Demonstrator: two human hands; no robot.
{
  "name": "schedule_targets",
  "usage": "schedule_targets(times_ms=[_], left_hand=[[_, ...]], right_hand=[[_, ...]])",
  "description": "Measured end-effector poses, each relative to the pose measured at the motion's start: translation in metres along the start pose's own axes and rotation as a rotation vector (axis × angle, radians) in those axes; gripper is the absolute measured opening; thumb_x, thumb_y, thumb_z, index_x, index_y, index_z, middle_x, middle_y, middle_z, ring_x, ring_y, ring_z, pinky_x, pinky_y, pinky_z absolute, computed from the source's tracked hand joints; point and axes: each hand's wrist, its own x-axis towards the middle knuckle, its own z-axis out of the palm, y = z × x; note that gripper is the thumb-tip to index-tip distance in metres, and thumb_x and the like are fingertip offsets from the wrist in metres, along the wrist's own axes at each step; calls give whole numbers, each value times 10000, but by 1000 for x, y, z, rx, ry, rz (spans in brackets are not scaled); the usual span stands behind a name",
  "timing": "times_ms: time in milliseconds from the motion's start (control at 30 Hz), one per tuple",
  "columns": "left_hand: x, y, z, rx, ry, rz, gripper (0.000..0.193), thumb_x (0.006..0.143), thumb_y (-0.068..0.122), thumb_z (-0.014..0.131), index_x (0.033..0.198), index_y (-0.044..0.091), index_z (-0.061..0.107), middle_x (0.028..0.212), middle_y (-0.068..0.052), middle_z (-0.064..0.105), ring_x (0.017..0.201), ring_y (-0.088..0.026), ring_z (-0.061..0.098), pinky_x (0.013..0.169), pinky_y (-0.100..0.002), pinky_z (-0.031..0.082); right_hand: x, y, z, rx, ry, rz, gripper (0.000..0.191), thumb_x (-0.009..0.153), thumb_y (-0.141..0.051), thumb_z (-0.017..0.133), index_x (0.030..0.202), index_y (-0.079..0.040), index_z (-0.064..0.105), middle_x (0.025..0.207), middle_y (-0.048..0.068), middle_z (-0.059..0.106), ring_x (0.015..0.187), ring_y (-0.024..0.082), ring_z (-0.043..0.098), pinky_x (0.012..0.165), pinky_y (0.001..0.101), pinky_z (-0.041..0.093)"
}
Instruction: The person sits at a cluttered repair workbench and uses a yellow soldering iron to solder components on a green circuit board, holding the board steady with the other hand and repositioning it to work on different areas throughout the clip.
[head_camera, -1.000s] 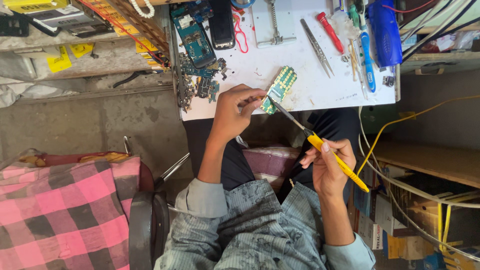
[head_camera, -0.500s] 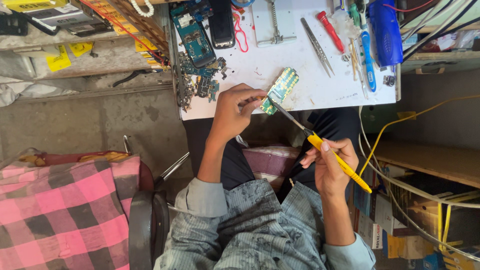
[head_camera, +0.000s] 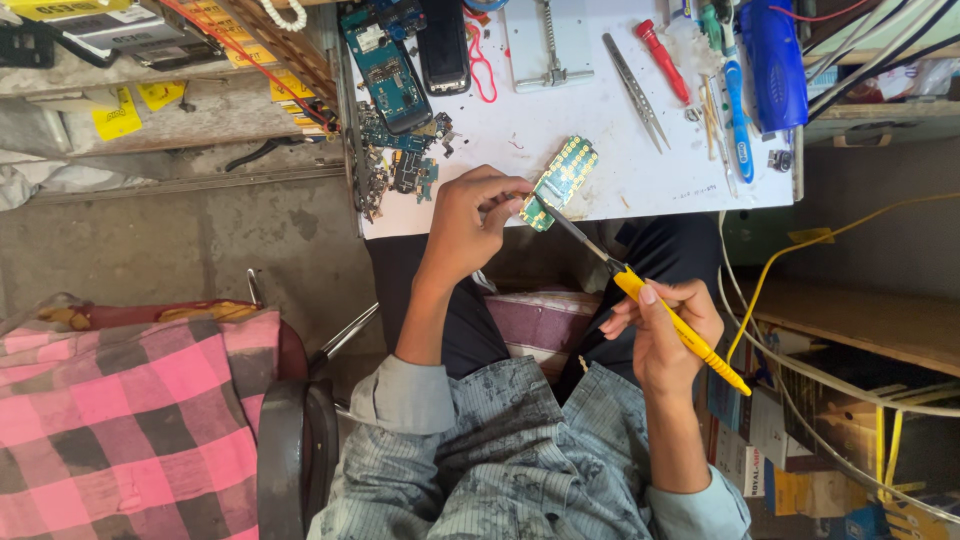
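Observation:
My left hand (head_camera: 470, 225) pinches the near end of a small green circuit board (head_camera: 558, 182) at the front edge of the white worktop (head_camera: 600, 190). My right hand (head_camera: 665, 335) grips a yellow-handled soldering iron (head_camera: 680, 335) over my lap. Its dark metal tip (head_camera: 560, 222) touches the near end of the board, right beside my left fingertips.
On the worktop lie tweezers (head_camera: 635, 88), a red screwdriver (head_camera: 665, 58), a blue toothbrush (head_camera: 738, 110), a blue tool (head_camera: 775, 60), a metal board holder (head_camera: 548, 45), a dark phone (head_camera: 443, 45) and several loose phone boards (head_camera: 392, 75). Yellow cables (head_camera: 800, 250) hang at right. A pink checked cloth (head_camera: 130, 420) covers a seat at left.
Hardly anything has moved. Both hands stay in the same hold, with the iron's tip still at the near end of the board.

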Motion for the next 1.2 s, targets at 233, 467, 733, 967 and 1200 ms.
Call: schedule_targets(times_ms=[233,467,733,967,1200], left_hand=[[0,-2,1,-8,4,11,236,877,-90,714,1075,29,764,932,-91,720,792,-148,714,699,-270,566],[-1,-2,2,-10,4,-1,234,879,-88,715,1076,28,766,932,-92,718,791,-150,716,697,-272,570],[0,2,1,-4,0,9,234,880,-88,707,1075,28,763,931,-95,711,794,-152,716,701,-273,567],[-1,1,0,13,-3,16,233,882,-85,711,1079,28,761,910,-96,708,767,-160,692,673,-280,553],[-1,0,0,27,-1,33,241,878,-84,708,1078,37,761,916,-98,709,773,-162,701,685,-284,565]], right_hand=[[-1,-1,-2,-16,-5,-3,77,1049,0,601,1032,28,532,847,244,677,605,286,683,550,369,597],[-2,0,-2,-3,-3,-6,82,1051,-4,606,1036,27,533,850,241,676,612,285,684,550,371,598],[-1,-2,1,12,-5,-9,80,1058,-12,603,1048,26,533,845,233,672,620,281,682,560,368,596],[-2,0,2,6,-4,8,78,1055,-6,602,1044,31,534,849,238,674,606,281,679,559,370,596],[-1,1,1,-10,-14,6,76,1047,2,604,1042,32,534,848,244,676,604,286,683,554,371,597]])
